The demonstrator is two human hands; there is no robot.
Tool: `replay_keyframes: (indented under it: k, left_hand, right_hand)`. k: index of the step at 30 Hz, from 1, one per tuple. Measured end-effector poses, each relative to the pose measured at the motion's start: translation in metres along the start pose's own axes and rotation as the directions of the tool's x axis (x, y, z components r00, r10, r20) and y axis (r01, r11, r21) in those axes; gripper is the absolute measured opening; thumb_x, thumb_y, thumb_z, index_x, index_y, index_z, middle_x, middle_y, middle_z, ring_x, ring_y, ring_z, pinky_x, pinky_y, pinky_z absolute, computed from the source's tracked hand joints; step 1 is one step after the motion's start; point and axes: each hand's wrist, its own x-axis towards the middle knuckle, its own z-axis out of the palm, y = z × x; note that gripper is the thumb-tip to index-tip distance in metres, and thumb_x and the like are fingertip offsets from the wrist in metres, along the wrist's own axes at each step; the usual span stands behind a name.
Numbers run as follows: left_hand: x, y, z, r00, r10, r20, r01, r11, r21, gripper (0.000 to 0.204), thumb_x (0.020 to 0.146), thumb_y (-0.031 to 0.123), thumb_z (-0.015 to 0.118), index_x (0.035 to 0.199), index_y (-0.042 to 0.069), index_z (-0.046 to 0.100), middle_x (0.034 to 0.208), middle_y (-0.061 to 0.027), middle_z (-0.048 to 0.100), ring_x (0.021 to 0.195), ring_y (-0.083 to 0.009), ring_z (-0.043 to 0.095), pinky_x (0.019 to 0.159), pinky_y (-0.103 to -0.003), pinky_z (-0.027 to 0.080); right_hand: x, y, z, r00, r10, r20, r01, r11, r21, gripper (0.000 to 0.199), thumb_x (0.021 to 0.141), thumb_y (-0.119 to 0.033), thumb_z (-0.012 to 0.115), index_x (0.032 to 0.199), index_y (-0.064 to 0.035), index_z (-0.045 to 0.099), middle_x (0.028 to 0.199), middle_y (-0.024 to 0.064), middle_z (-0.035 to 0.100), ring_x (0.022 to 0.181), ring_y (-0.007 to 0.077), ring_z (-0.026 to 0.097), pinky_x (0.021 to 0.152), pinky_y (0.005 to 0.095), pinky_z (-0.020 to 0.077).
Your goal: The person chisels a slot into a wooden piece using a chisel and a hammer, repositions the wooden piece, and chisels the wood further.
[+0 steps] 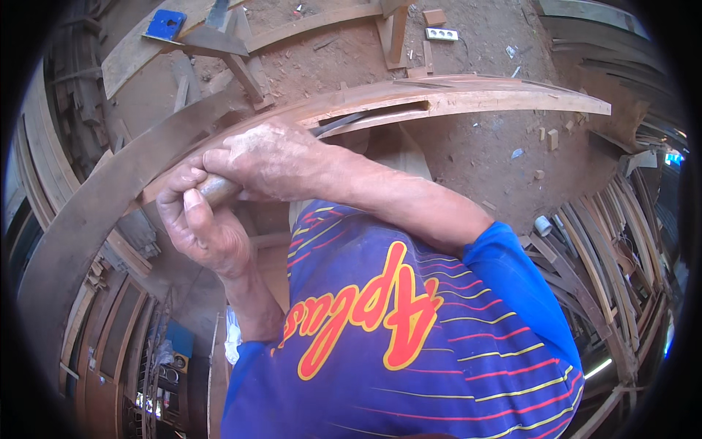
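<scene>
My left hand (203,227) grips the round wooden handle (217,189) of a chisel. My right hand (270,157) lies over the front of the same tool, pressing it down. The dark metal blade (340,123) runs out from under my right hand into a long slot cut in a curved wooden beam (475,95). The beam arcs from the upper right down to the lower left. My blue striped shirt hides everything under the beam's middle.
Curved wooden strips (614,241) are stacked at the right. Straight planks and offcuts (241,51) lie on the dusty ground beyond the beam, with a blue object (165,25) and a white socket strip (442,34). More wood frames (110,336) stand at lower left.
</scene>
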Motion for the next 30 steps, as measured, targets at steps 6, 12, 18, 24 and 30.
replay_keyframes:
  k: [6,12,18,24,30]
  left_hand:
    - [-0.003,-0.02,-0.015,1.0,0.013,-0.018,-0.012,0.997,0.081,0.019,0.101,0.012,0.049,0.113,0.0,0.056,0.111,-0.0123,0.061,0.113,-0.0245,0.061,0.106,-0.044,0.048]
    - [-0.011,-0.027,-0.015,0.992,0.019,-0.122,-0.024,0.999,-0.042,0.021,0.1,0.015,0.05,0.114,0.001,0.055,0.11,-0.0109,0.058,0.112,-0.0244,0.059,0.107,-0.045,0.047]
    - [-0.008,-0.028,-0.027,0.995,0.042,-0.095,-0.048,0.997,-0.062,0.021,0.101,0.014,0.05,0.115,0.001,0.056,0.112,-0.0107,0.06,0.115,-0.0244,0.059,0.108,-0.046,0.047]
    - [-0.023,-0.095,-0.008,1.0,-0.018,0.002,0.018,0.994,-0.108,0.021,0.102,0.013,0.051,0.117,0.001,0.057,0.117,-0.0119,0.061,0.115,-0.0228,0.06,0.107,-0.042,0.047]
    - [-0.018,-0.068,0.01,0.998,0.046,0.053,-0.038,0.988,-0.148,0.02,0.102,0.01,0.047,0.117,0.001,0.057,0.118,-0.012,0.061,0.119,-0.0235,0.058,0.11,-0.045,0.045]
  right_hand:
    - [0.005,0.007,0.018,0.994,-0.076,-0.08,0.077,0.997,0.017,0.044,0.077,-0.012,0.083,0.118,-0.0123,0.066,0.098,0.0108,0.076,0.094,0.034,0.075,0.075,0.0458,0.0608]
    - [0.007,-0.008,0.008,0.998,-0.051,0.027,0.052,0.998,-0.031,0.05,0.079,-0.013,0.083,0.125,-0.0129,0.065,0.102,0.0101,0.076,0.096,0.0331,0.075,0.078,0.0453,0.0618]
    - [0.012,-0.001,0.026,0.998,-0.053,-0.017,0.052,0.995,-0.085,0.054,0.082,-0.017,0.081,0.133,-0.0146,0.064,0.106,0.0102,0.076,0.1,0.0311,0.075,0.079,0.0445,0.0623]
    - [-0.021,0.044,0.013,0.986,0.131,0.102,-0.107,0.971,-0.213,0.05,0.08,-0.017,0.081,0.127,-0.0134,0.066,0.1,0.0112,0.076,0.097,0.0319,0.075,0.078,0.0445,0.0619]
    - [-0.028,0.028,-0.005,0.998,0.057,0.041,-0.046,0.973,-0.224,0.052,0.081,-0.014,0.08,0.129,-0.0126,0.064,0.109,0.0105,0.075,0.101,0.0308,0.074,0.083,0.0452,0.0617]
